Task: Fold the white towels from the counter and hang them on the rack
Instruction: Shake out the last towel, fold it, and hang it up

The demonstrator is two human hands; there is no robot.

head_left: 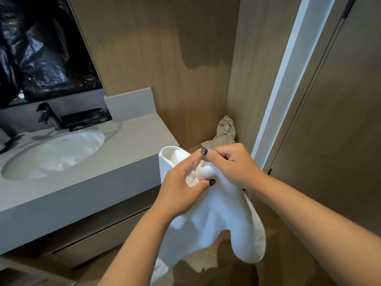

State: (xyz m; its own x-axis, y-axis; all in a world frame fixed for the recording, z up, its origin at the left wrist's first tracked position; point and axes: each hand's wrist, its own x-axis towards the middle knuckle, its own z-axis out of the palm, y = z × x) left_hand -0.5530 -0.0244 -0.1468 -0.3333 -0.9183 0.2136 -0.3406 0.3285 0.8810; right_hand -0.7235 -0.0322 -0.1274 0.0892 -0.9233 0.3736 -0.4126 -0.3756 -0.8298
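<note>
A white towel (214, 219) hangs bunched in the air just right of the grey counter (132, 145), its lower folds drooping toward the floor. My left hand (181, 188) grips the towel from the left, thumb pressed into the cloth. My right hand (231, 162) pinches the towel's upper edge, fingers curled, close against the left hand. A short dark piece of what may be the rack (269, 171) shows on the right wall behind my right wrist; the towel and my arm hide most of it.
An oval white sink (53, 153) with a dark faucet (48, 115) sits in the counter. A black tray (86, 118) stands behind the sink. A beige cloth bag (224, 131) lies in the corner beyond my hands. Wood panel walls close the right side.
</note>
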